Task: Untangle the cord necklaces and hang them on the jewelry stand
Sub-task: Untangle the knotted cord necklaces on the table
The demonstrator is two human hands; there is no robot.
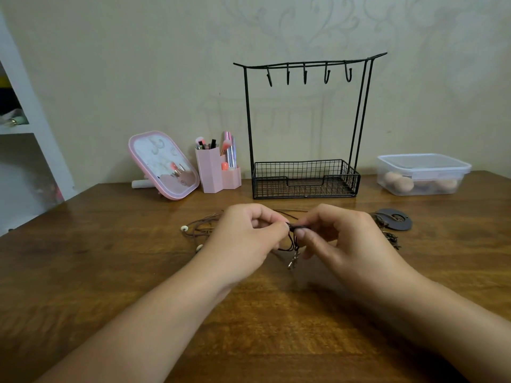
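Note:
A tangle of dark cord necklaces [293,239] is lifted just above the wooden table. My left hand [243,239] and my right hand [337,239] both pinch the knot between thumb and fingertips. A small metal pendant [293,261] dangles below the knot. Brown cord with white beads [193,230] trails left on the table. More cord leads right to a dark round pendant [394,219]. The black wire jewelry stand [304,120] stands behind, its several hooks bare and its basket base [305,179] empty.
A pink mirror [163,164] and a pink brush holder [215,172] sit at the back left. A clear lidded box [423,172] stands at the back right. White shelving [25,128] flanks the table's left side.

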